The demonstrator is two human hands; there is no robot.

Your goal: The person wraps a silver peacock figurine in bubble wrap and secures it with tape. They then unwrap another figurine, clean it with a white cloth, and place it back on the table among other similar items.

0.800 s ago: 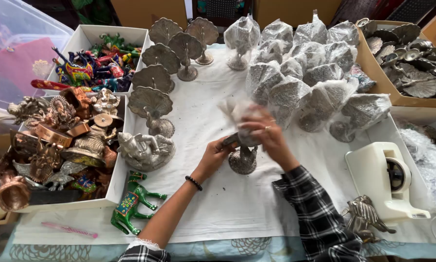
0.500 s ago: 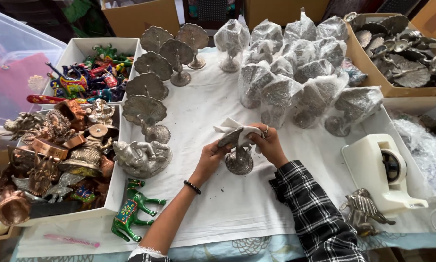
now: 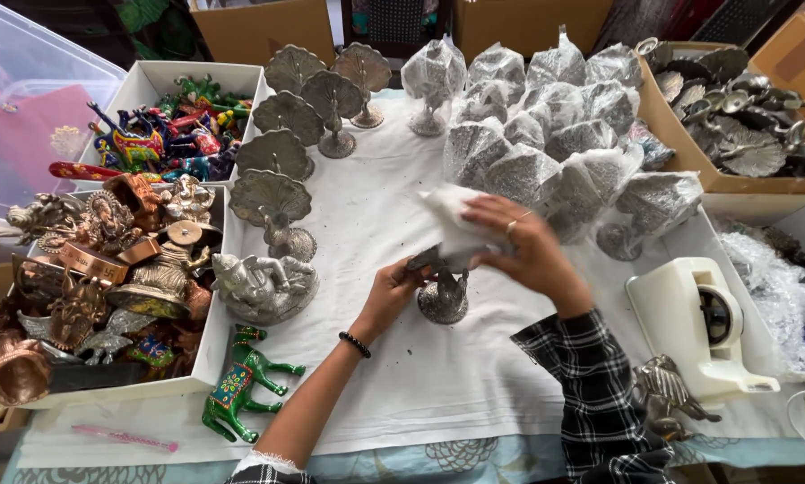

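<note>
The peacock (image 3: 443,291) is gripped by the left hand (image 3: 392,289); a bag (image 3: 456,224) is clutched by the right hand (image 3: 519,246). A snagged bag could be torn, or the peacock tipped.

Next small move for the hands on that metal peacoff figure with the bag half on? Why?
Probably draw the clear plastic bag further down. The right hand holds it over the fanned top of the silver metal peacock figure, while the left hand steadies the side; the round base still shows bare on the white cloth. The wrapped figures behind are covered fully.
</note>
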